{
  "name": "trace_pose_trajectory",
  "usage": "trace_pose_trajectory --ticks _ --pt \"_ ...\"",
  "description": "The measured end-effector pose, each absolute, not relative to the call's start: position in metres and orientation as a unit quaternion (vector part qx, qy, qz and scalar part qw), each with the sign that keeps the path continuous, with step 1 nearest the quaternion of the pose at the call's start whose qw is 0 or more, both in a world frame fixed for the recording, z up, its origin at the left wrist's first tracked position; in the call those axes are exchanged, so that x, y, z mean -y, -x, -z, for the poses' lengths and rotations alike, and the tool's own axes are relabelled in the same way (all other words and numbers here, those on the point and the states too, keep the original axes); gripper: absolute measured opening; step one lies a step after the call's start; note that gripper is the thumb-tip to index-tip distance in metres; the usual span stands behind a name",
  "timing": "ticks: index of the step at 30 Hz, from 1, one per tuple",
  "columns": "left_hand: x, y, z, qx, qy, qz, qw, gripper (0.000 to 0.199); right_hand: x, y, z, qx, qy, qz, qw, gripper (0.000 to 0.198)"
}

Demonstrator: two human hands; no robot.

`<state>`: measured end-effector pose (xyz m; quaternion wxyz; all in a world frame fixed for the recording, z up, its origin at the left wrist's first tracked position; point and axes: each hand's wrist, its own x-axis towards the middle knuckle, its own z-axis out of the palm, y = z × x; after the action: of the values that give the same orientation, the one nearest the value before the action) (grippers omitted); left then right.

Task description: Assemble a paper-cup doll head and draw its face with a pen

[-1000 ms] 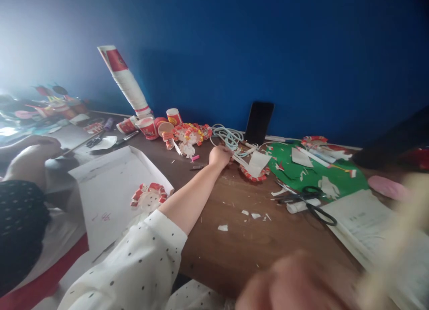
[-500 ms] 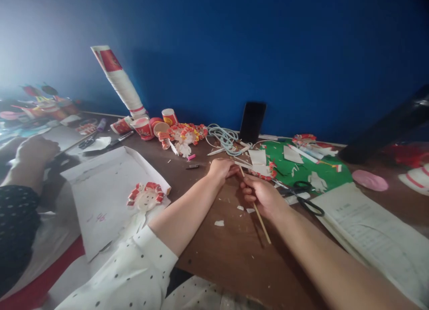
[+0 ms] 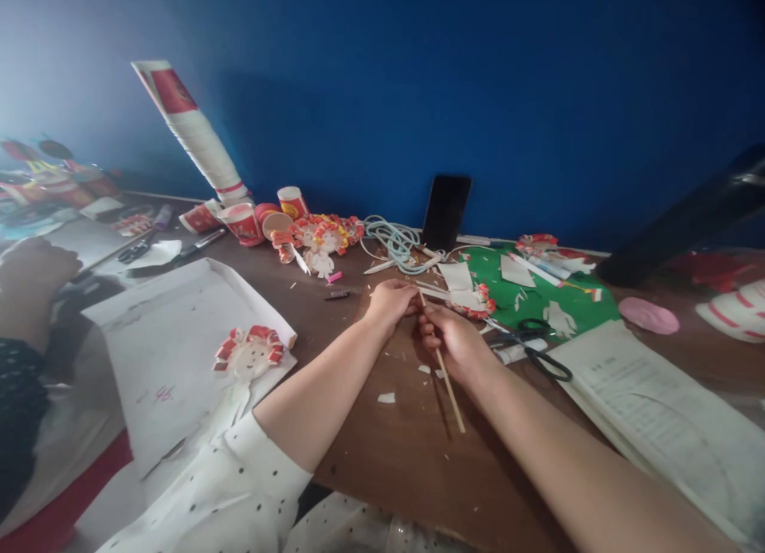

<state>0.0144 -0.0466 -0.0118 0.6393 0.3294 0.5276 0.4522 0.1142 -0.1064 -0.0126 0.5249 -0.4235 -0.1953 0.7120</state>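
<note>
Tan stick (image 3: 450,390), middle covered | right hand (image 3: 455,342) closed round it | left hand (image 3: 391,304) by its far tip, grip hidden, can't tell

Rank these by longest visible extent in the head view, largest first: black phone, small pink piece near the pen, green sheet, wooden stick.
1. Green sheet
2. Wooden stick, partly covered by the right hand
3. Black phone
4. Small pink piece

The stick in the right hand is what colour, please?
The stick is pale tan; head view.
</note>
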Motion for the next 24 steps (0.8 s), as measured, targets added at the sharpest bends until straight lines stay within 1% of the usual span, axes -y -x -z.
trace_pose_trajectory --ticks 5,15,20,24 --pt "0.0463 -0.0141 0.0161 -0.542 -0.368 -0.436 0.617 0.008 0.1080 -0.1145 0.0115 0.200 0.399 -0.717 0.535 0.013" --pt "0.0457 -0.0129 0.0163 -0.544 -0.352 -0.419 0.636 0.012 0.1089 -0.1174 0.0110 0.179 0.374 -0.726 0.549 0.020" --pt "0.0452 -0.0121 0.0202 -0.564 -0.400 -0.404 0.599 0.016 0.1107 -0.1168 0.0084 0.169 0.367 -0.732 0.549 0.026" --pt "0.0473 -0.0129 0.0150 -0.537 -0.383 -0.413 0.628 0.017 0.1109 -0.1164 0.0082 0.169 0.383 -0.723 0.550 0.029"
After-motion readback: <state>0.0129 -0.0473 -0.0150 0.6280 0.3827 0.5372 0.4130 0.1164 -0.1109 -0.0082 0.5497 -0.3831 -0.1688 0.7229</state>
